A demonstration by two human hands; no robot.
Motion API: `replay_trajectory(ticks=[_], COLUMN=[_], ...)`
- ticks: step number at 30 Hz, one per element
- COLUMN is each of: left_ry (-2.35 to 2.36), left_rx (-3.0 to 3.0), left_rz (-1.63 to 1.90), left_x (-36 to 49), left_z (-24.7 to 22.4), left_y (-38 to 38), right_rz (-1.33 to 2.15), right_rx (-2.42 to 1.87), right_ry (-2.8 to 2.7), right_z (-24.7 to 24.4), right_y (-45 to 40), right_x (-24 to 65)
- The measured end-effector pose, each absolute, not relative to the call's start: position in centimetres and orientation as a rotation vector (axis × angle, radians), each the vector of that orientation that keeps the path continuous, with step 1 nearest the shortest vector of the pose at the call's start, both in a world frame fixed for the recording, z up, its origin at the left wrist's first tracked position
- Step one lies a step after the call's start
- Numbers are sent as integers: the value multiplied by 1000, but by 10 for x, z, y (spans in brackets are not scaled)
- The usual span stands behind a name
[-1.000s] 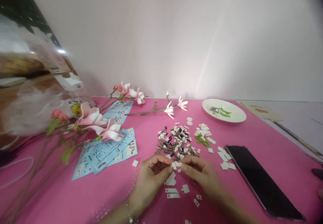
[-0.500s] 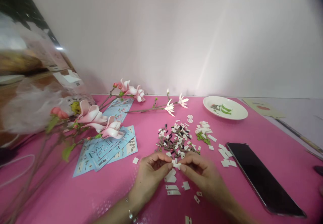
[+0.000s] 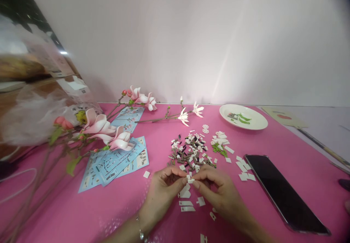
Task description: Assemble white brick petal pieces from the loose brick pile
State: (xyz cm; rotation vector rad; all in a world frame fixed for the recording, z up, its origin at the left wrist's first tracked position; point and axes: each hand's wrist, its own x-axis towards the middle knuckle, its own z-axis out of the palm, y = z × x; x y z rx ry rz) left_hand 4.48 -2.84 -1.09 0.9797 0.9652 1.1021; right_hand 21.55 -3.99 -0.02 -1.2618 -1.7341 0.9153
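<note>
Small white pieces (image 3: 190, 179) are pinched between the fingertips of both hands, just in front of a loose pile of brown, white and black pieces (image 3: 191, 151). My left hand (image 3: 163, 190) grips them from the left, thumb and forefinger together, with a bracelet on the wrist. From the right, my right hand (image 3: 216, 186) holds them between thumb and forefinger. Below the fingers lie flat white pieces (image 3: 187, 209), and a white square-ended piece (image 3: 201, 201) is beside my right hand.
Blue printed sheets (image 3: 117, 162) and pink flower stems (image 3: 100, 124) lie left. White flowers (image 3: 183, 116) are behind the pile. A white plate (image 3: 257, 120) with green pieces stands back right; a black phone (image 3: 284, 192) lies right, near white tiles (image 3: 243, 164).
My right hand has shifted very slightly, and the white pieces between the fingertips are turned a little. Both hands keep their pinch.
</note>
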Motion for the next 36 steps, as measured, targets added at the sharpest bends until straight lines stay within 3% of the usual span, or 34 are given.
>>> replay_trajectory(ticks=[36], left_ry=[894], left_rx=[1133], left_rz=[1006], left_x=[43], left_z=[-20], left_y=[-34], right_rz=[783], right_rx=[-1104], right_ry=[-1843], right_z=[-1], right_y=[-39], right_x=[217])
